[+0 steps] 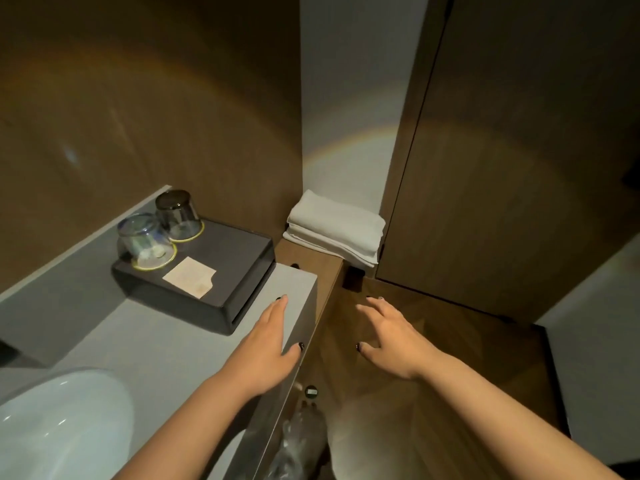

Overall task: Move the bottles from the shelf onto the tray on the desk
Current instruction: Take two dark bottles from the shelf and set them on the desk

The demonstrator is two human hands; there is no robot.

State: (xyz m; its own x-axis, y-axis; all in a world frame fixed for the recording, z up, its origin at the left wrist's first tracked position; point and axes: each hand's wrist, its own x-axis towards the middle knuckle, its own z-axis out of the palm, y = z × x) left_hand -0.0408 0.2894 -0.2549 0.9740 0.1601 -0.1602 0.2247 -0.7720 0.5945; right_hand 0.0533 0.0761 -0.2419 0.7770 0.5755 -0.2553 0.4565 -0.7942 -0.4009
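Grey counter: extends from the near left to the far centre. White basin: seen at the near left corner. Dark tray: placed on the counter's far part; two upturned glasses stand at its left end, a paper card lies near them. Folded white towels: stacked on a wooden ledge, far right of the tray. Left hand: laid flat at the counter's right edge, fingers straight and pressed together, nothing held. Right hand: held over the wooden floor, fingers loosely spread, nothing held. Bottle: clear plastic, blurred, seen below the counter edge at near centre; its support cannot be told.
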